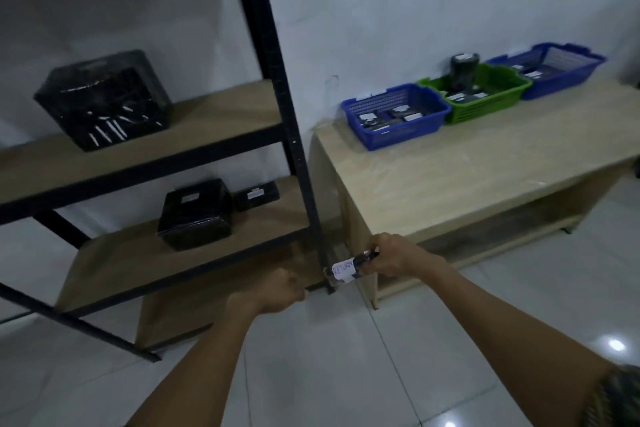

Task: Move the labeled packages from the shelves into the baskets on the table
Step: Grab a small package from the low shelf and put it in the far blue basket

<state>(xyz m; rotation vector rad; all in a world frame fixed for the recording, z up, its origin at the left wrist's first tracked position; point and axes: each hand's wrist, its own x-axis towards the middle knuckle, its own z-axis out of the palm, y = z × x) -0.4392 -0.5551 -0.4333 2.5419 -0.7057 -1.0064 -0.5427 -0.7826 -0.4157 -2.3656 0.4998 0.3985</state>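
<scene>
With right hand [384, 260] fingers gripping the RETURN-labelled package [344, 270] low beside the shelf post [313, 236], left hand [277, 291] curled, hold unclear, lift clear and lower gently into one of the baskets [433, 104] on the bench [485, 177].

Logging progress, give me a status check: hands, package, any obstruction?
Right hand grips RETURN-labeled package. Left hand curled, empty. Shelf post close beside package; baskets on table beyond.

Bare forearms [207, 357] — dark patterned right sleeve [618, 399].
</scene>
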